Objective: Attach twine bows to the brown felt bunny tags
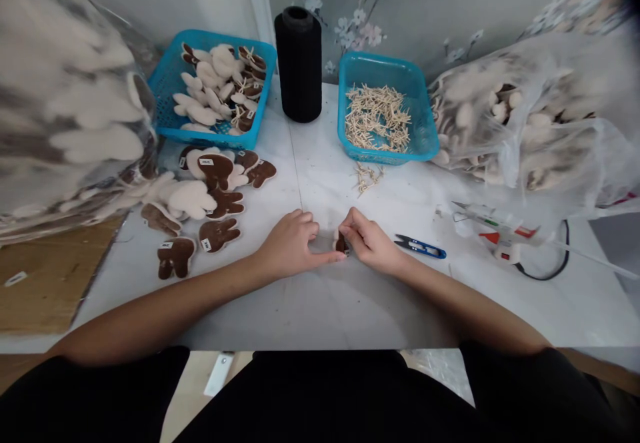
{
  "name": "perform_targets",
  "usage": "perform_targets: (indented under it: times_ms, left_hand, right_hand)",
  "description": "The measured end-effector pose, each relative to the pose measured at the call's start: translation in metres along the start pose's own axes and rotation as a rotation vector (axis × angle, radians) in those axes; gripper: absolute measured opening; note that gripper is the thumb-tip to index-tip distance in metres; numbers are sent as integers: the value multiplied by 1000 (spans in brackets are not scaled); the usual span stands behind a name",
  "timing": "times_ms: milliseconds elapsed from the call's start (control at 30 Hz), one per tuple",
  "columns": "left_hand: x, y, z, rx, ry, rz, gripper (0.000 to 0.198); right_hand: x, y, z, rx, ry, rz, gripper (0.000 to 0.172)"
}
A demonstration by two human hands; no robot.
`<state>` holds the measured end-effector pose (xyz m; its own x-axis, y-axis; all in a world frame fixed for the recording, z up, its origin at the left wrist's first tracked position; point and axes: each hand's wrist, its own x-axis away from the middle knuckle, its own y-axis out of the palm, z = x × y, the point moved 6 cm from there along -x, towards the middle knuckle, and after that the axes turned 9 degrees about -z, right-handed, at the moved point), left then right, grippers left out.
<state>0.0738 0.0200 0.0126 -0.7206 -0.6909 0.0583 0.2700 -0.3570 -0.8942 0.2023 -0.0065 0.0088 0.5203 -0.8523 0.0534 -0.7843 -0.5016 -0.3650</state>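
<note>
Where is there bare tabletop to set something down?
Bare patches lie between the black spool and the left hand, between the left forearm and right forearm, and between the right forearm and glue gun. Crowded: left, with rabbit-shaped pieces in front of the left basket, and back right, around the translucent bag.

The small brown piece (pixel 341 244) shows a pale edge along its left side. It sits before you, pinched in your right hand (pixel 369 240), its lower edge at the thumb of your left hand (pixel 296 246), its outline partly hidden.
</note>
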Motion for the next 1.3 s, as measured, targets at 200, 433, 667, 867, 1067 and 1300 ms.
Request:
perform_targets:
  times_ms: [200, 433, 667, 867, 1067, 1300]
  left_hand:
    - [-2, 7, -1, -70, 3, 8, 32]
    - [-7, 5, 1, -35, 100, 43, 34]
    - [-7, 7, 0, -123, 189, 81, 33]
    - [-3, -4, 1, -60, 158, 197, 25]
    - [11, -3, 17, 3, 181, 214, 19]
    - [8, 4, 18, -210, 200, 184, 28]
  right_hand:
    - [-3, -6, 6, 34, 42, 84, 14]
    - [-15, -15, 3, 212, 100, 68, 25]
    - [-21, -19, 1, 325, 181, 11, 28]
    - [-18, -18, -3, 379, 184, 72, 30]
    - [-23, -21, 3, 212, 169, 248, 35]
    - [-27, -23, 6, -71, 157, 306, 41]
